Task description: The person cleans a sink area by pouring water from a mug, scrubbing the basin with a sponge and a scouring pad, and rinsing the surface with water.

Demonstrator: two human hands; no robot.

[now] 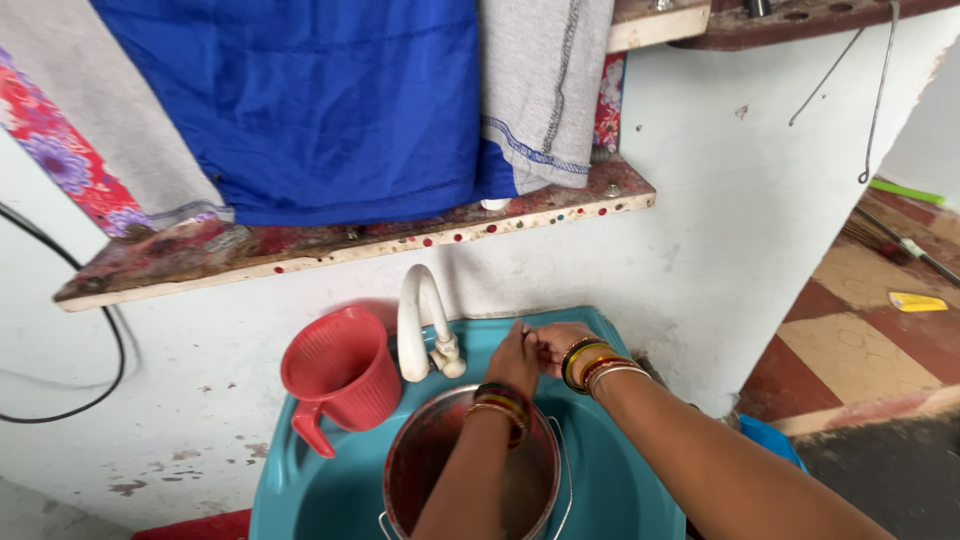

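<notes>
Teal plastic fills the lower middle of the view: a sink basin (300,490) fixed to a whitewashed wall, and both of the person's hands are up at its back rim. The left hand (515,358) and the right hand (556,341) meet there, fingers touching each other, the right's fingertips laid over the left's; whether anything is pinched between them cannot be told. Coloured bangles ring both wrists. Just to the left of the hands stands a white curved tap (420,325), its spout arched over and its handle right beside the left hand. Directly below the hands, under the left forearm, sits a round metal pot (425,460) in the basin, its inside dark and reddish, a wire bail hanging down its side. Further left of the tap, a red plastic jug (340,372) leans on the basin's rim, handle hanging down. Above the hands runs a stained stone shelf (400,240), with blue cloth (320,110) and grey cloth (545,90) draped over it
</notes>
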